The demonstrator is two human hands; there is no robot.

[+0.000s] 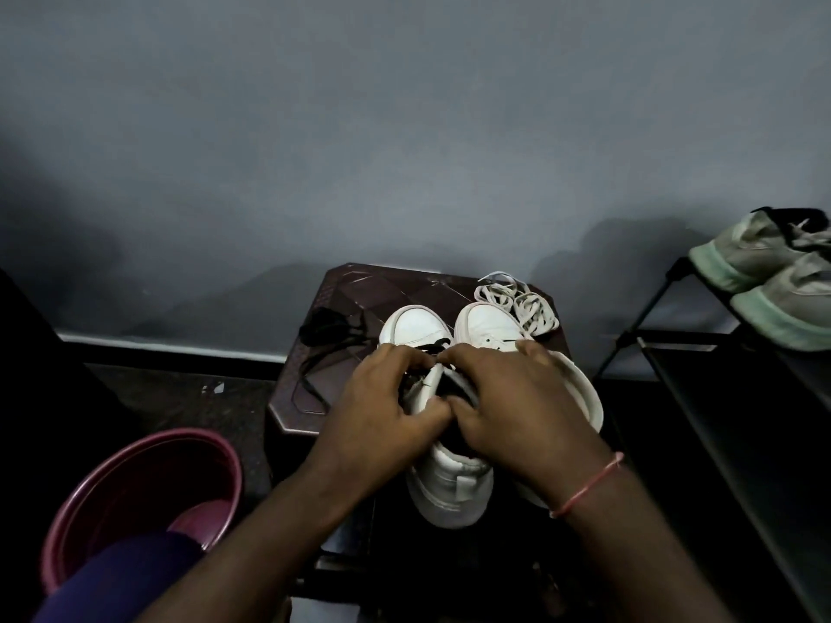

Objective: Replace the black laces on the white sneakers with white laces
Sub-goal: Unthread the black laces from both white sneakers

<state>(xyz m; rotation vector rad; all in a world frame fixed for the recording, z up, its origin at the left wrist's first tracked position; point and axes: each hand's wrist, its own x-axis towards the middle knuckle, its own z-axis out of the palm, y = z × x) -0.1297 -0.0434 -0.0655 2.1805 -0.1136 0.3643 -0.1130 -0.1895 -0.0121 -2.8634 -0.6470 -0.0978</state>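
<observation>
On the dark brown counter (359, 285) by the grey wall, two white sneakers stand side by side with their toes pointing away from the person. Both hands meet over the lacing area of the left sneaker (449, 483). The left hand (382, 397) and the right hand (517, 397) have their fingers curled and grip its upper from either side, thumbs touching near the tongue. A black lace (434, 346) shows in the eyelets just beyond the fingertips, though which fingers pinch it cannot be told. The right sneaker (488, 326) sits touching the left one, partly under the right hand, which wears a pink thread (589, 485) at the wrist. A loose black lace (328, 330) lies at the counter's left edge, and the white laces (521, 303) lie bundled at its far right corner, just beside the right sneaker's toe. A maroon bucket (135, 478) stands on the floor to the left, and a black shoe rack (719, 397) to the right carries grey-green sneakers (764, 272).
</observation>
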